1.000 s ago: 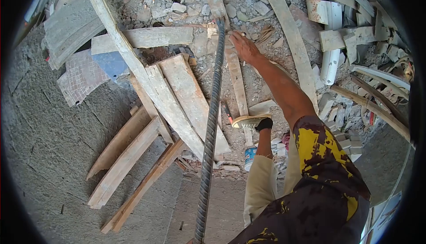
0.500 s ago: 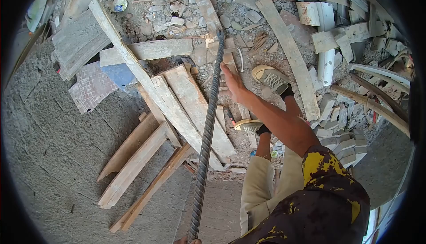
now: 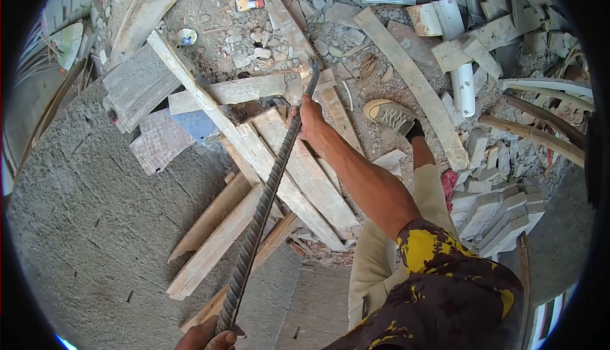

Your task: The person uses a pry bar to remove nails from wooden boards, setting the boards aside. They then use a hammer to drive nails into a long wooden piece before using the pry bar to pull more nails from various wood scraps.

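The right hand (image 3: 310, 117) and the left hand (image 3: 208, 337) are both closed around the ribbed bar (image 3: 257, 230). Wooden boards (image 3: 316, 175) are lying under it.

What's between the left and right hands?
Only the ribbed metal bar joins left hand to right hand; nothing else touches that stretch. Behind it in the head view: pale boards and rough concrete.

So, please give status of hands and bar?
Both grips closed on ribbed bar: right hand near far end, left hand at lower part. Boards lie beneath bar. Rubble near far end.
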A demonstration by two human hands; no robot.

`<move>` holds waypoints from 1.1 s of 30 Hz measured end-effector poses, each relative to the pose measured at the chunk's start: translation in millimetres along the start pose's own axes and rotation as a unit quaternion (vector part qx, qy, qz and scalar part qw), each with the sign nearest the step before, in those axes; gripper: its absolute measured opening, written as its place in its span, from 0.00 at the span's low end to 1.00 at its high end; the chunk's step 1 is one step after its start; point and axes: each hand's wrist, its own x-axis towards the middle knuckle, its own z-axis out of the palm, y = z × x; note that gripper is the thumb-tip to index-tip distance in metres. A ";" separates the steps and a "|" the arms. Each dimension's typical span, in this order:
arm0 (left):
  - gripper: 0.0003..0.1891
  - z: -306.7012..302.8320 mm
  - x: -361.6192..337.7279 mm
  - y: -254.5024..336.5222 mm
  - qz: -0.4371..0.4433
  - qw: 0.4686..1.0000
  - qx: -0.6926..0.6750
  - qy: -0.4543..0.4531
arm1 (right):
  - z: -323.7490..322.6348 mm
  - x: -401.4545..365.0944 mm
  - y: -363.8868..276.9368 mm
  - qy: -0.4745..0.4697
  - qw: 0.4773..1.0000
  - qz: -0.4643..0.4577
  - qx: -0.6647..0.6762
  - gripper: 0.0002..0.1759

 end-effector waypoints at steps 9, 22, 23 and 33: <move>0.47 -68.6 -76.2 131.8 0.043 0.914 0.327 0.236 | 75.2 -17.2 -22.8 0.041 0.988 -0.005 0.148 0.07; 0.25 -103.7 -91.8 175.2 0.015 0.931 0.335 0.145 | 100.2 -27.2 -24.4 0.009 0.973 0.007 0.232 0.13; 0.26 -99.8 -92.7 178.1 0.013 0.930 0.335 0.148 | 102.2 -27.1 -23.6 0.010 0.973 0.008 0.230 0.13; 0.32 -48.0 -56.8 65.8 0.057 0.957 0.226 0.171 | 57.5 -32.1 -14.9 0.026 0.994 -0.015 0.107 0.05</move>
